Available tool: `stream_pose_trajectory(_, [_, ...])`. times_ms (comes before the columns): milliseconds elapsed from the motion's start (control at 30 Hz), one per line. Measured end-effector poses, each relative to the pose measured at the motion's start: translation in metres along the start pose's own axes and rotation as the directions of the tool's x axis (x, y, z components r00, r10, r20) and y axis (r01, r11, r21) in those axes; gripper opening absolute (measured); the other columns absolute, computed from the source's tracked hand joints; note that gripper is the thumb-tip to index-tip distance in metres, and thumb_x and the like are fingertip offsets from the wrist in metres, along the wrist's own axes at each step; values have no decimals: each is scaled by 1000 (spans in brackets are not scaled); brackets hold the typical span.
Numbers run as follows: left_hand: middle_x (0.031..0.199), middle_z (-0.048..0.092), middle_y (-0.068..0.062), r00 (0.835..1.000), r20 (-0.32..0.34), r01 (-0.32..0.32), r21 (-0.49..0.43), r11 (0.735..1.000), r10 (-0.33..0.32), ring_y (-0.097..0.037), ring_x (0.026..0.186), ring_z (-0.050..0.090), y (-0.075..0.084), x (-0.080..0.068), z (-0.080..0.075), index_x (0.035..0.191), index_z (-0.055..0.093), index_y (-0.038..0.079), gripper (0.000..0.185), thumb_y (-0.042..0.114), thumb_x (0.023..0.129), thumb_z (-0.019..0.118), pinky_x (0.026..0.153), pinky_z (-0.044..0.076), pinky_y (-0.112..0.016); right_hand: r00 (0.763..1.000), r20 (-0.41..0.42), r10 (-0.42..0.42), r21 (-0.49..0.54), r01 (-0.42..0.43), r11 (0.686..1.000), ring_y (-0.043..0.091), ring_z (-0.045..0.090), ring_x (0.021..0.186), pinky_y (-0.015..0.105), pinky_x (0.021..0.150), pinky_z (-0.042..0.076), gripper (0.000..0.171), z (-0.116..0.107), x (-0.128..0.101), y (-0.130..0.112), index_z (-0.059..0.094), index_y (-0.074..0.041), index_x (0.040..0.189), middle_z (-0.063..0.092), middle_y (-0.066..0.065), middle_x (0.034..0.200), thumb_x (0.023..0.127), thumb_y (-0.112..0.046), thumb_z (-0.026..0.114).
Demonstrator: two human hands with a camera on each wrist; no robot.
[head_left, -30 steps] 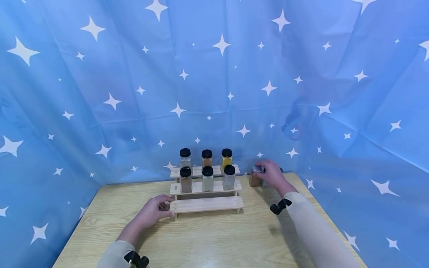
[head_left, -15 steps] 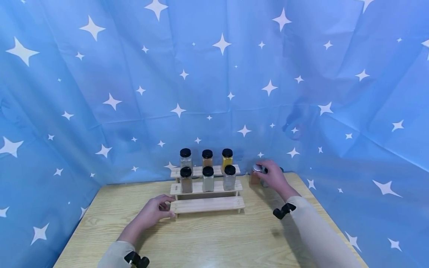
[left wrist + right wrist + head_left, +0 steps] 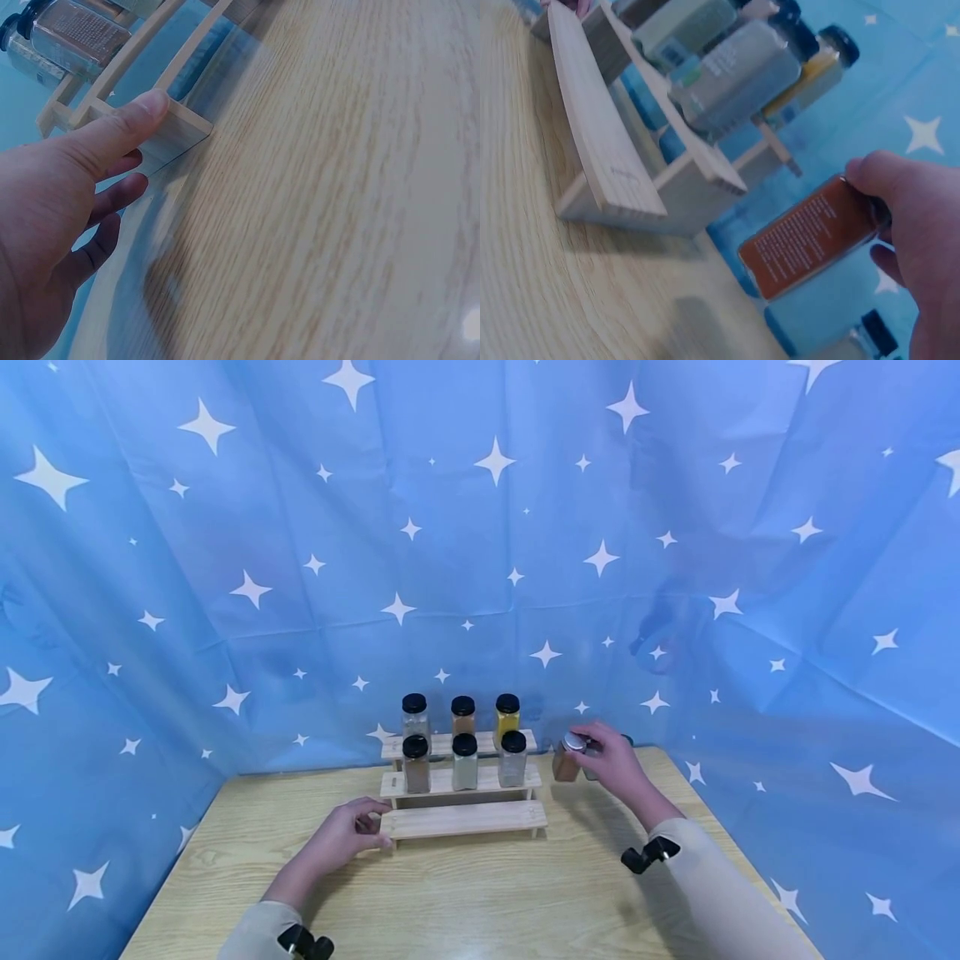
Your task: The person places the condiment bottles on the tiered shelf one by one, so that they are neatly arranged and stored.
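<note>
My right hand [image 3: 617,770] pinches a square spice jar of reddish-brown powder [image 3: 806,240] near its cap. In the head view the cap looks silvery, and the jar tilts to the right of the rack. White label print faces the right wrist camera. My left hand [image 3: 348,831] holds the left end of a three-step wooden spice rack [image 3: 465,818], thumb on the front corner; its index finger is partly hidden behind the wood. Black-capped jars, among them one of yellow powder [image 3: 507,720] and one of brown powder [image 3: 417,772], stand on the rack's upper two steps.
Behind my right hand another jar [image 3: 847,346] stands on the wood-grain table [image 3: 480,902], mostly hidden in the head view. A blue curtain with white stars [image 3: 480,543] hangs close behind the rack and along both sides.
The right hand has brought the reddish-brown jar slightly forward and left, and the jar now leans. My left hand and the rack stay in place.
</note>
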State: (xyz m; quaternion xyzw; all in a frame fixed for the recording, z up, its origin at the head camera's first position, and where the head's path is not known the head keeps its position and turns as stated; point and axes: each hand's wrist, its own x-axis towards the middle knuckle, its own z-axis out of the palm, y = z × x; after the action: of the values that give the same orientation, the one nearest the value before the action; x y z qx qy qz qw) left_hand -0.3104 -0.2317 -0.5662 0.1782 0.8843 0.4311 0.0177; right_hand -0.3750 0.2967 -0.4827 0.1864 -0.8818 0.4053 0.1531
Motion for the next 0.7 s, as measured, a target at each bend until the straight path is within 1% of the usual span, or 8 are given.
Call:
stream_pose_trajectory(200, [126,71,1,1000,-5,6,1,1000,-6,-17,98,68,0,-1,0,140,74,9,59,27,89,96,83,60,-32,999,-31,-9,57,11,998,32,70,121,42,99,62,40,-4,-14,-15,73,-7,140,70,11,130,102,-12,84])
stream_pose_trajectory(267, [126,71,1,1000,-5,6,1,1000,-6,-17,98,68,0,0,0,141,74,10,59,28,89,96,83,60,-32,999,-38,-13,71,16,997,30,69,121,41,99,62,40,-5,-19,-20,74,-8,139,70,9,130,101,-13,85])
stream_pose_trajectory(400, [125,71,1,1000,-5,7,2,1000,-7,-18,99,68,0,-1,1,141,74,10,61,29,88,96,84,60,-32,999,-52,-17,82,21,996,26,69,117,44,99,63,41,-6,-29,-30,75,-8,136,70,6,126,98,-16,88])
stream_pose_trajectory(467, [125,71,1,1000,-3,11,4,1000,-11,-17,99,68,0,-1,1,141,73,9,62,30,88,96,84,60,-32,998,-56,-11,86,15,996,23,70,115,40,97,63,40,-6,-35,-36,76,-9,133,70,3,124,96,-17,90])
stream_pose_trajectory(600, [127,71,1,1000,0,19,8,1000,-19,-16,99,68,2,-2,0,142,73,9,63,31,88,96,84,60,-31,998,-59,-13,99,18,995,23,71,111,29,94,63,38,-4,-44,-46,78,-10,128,70,4,121,93,-16,92])
stream_pose_trajectory(633, [127,71,1,1000,0,18,8,1000,-18,-17,99,68,2,-2,0,142,73,10,62,31,88,96,84,60,-31,998,-56,-9,106,15,994,23,71,111,27,93,62,37,-3,-45,-48,78,-11,127,70,4,121,93,-15,93])
stream_pose_trajectory(700, [127,71,1,1000,2,13,7,1000,-13,-17,99,68,3,-1,0,142,73,10,62,31,88,96,84,60,-31,999,-50,-9,116,15,993,23,72,109,28,92,63,36,-1,-48,-52,78,-12,125,70,4,120,92,-15,93])
